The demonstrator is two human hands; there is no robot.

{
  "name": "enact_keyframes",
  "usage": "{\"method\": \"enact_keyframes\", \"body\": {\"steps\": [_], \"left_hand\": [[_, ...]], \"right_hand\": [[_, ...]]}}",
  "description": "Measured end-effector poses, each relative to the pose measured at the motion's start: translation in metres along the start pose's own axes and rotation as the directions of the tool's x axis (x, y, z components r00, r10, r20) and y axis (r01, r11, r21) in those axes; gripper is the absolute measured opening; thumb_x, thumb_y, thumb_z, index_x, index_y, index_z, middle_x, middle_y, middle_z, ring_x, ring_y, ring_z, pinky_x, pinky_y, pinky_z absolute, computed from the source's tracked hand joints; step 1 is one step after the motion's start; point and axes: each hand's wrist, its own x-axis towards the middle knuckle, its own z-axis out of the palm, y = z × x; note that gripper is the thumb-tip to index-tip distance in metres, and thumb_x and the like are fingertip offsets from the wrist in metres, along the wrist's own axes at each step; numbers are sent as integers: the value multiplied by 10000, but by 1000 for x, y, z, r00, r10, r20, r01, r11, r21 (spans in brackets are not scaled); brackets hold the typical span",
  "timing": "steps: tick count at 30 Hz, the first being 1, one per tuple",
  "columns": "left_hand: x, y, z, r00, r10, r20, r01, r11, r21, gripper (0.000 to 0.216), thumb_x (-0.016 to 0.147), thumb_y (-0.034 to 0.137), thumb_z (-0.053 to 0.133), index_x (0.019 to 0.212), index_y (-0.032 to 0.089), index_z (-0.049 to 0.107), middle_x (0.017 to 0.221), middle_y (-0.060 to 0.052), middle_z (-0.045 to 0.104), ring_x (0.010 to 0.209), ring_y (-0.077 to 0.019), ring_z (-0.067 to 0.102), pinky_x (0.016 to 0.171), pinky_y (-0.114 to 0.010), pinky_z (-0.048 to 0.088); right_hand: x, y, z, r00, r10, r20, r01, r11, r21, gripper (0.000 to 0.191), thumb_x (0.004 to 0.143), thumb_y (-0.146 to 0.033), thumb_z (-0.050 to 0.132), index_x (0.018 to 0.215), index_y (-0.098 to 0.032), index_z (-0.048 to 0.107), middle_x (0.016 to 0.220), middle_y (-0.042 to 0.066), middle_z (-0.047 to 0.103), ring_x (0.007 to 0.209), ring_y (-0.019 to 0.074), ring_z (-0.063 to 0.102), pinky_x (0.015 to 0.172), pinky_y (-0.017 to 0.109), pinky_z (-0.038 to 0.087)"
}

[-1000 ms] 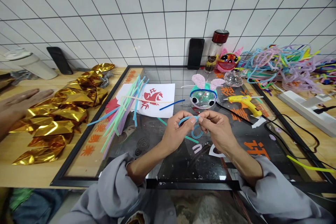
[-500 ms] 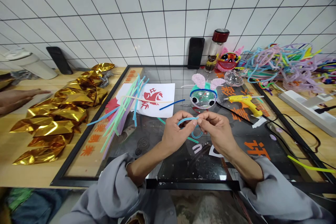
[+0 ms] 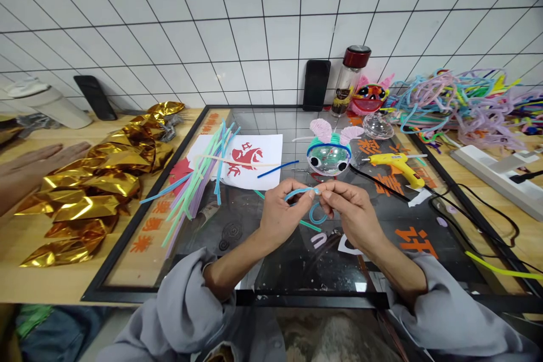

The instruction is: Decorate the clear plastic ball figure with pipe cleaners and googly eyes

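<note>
Between my hands is a light blue pipe cleaner (image 3: 298, 193), curved, with a loop hanging below the fingers. My left hand (image 3: 282, 214) pinches it between thumb and forefinger. Fingertips of my right hand (image 3: 351, 207) are closed on the same pipe cleaner, right beside the left thumb. Just beyond them stands a clear ball animal head (image 3: 328, 155) with googly eyes, a blue band and pink ears. A purple U-shaped piece (image 3: 319, 240) and a green pipe cleaner (image 3: 311, 226) lie on the glass below my hands.
Green, purple and blue pipe cleaners (image 3: 199, 175) lie across a paper with a red print (image 3: 267, 175) on the left. A yellow glue gun (image 3: 396, 167) with its cord lies right. Gold foil (image 3: 97, 203) and another person's hands (image 3: 38, 161) are far left; a power strip (image 3: 500, 181) is far right.
My fingers have shifted slightly along the light blue pipe cleaner, and its curve looks flatter. At far left, the other person's hands have moved further into view beside the foil.
</note>
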Motion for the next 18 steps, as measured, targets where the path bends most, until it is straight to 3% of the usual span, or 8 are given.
{"method": "enact_keyframes", "body": {"steps": [8,18], "left_hand": [[0,-4,2,999,35,24,-35,999,22,146,781,274,653,681,168,643,594,31,597,542,-84,481,537,-209,375],[-1,-4,3,999,2,52,-2,1000,-1,155,775,294,664,688,168,637,620,22,612,577,-96,512,564,-213,401]], "right_hand": [[3,2,-1,998,53,-38,-53,999,0,366,716,-502,730,588,-172,637,512,-23,494,473,82,413,447,229,311],[4,4,0,998,10,-63,-15,997,-78,296,669,-437,759,610,-165,659,480,-44,465,466,72,353,450,224,279]]}}
